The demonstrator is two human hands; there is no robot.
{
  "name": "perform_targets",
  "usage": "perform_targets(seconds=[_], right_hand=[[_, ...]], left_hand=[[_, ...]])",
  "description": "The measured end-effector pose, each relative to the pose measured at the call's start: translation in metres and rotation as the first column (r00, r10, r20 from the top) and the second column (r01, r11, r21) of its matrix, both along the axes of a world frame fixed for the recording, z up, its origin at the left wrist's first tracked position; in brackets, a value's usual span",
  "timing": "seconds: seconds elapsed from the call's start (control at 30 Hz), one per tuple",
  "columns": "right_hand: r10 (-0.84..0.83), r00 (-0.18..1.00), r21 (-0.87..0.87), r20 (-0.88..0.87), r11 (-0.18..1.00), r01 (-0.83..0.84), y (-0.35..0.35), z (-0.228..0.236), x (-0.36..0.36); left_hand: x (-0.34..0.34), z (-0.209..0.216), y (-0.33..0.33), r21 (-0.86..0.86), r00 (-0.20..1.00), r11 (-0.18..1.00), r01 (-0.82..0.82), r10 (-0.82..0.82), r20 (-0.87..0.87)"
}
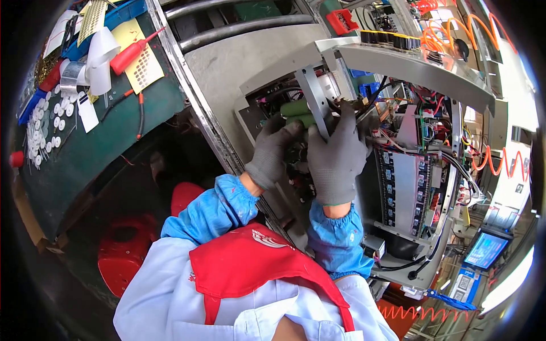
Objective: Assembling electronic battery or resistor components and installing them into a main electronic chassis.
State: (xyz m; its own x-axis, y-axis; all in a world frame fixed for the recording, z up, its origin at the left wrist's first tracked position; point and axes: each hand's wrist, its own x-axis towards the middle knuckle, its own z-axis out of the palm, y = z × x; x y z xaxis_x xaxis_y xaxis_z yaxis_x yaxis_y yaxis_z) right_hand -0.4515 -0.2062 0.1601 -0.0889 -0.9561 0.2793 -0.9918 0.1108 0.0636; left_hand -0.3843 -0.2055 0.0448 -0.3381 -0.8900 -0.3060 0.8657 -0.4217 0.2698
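Both my hands wear grey knit gloves and reach into an opened metal cabinet. My left hand is curled at the near end of two green cylinders, its thumb against the lower one. Some of its fingers are hidden inside the housing. A flat grey metal bracket stands tilted beside the cylinders. My right hand has its lower end between thumb and fingers, the index finger pointing away along the wires. Dark wiring and small parts lie beneath both hands.
Right of my hands is a long board module among cables. A bent sheet-metal panel arches over the far side. On the left, a green bench carries white round parts, a red bottle and a tape roll. A red stool stands below.
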Motion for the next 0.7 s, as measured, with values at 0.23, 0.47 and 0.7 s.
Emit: perform_targets(seconds=[0.23,0.47,0.7], right_hand=[[0.001,0.997,-0.077,-0.075,0.997,-0.007,-0.004,-0.004,0.001],[-0.04,0.999,-0.042,-0.004,0.998,0.039,-0.003,-0.002,0.002],[-0.009,1.0,-0.081,-0.024,0.997,0.007,-0.002,-0.001,0.005]], left_hand=[[-0.006,-0.006,-0.002,0.082,0.998,0.996,0.029,-0.034,0.051],[-0.008,-0.007,0.002,0.047,1.0,0.999,0.006,-0.005,-0.016],[-0.01,-0.005,0.001,0.035,0.996,0.999,-0.028,0.031,-0.082]])
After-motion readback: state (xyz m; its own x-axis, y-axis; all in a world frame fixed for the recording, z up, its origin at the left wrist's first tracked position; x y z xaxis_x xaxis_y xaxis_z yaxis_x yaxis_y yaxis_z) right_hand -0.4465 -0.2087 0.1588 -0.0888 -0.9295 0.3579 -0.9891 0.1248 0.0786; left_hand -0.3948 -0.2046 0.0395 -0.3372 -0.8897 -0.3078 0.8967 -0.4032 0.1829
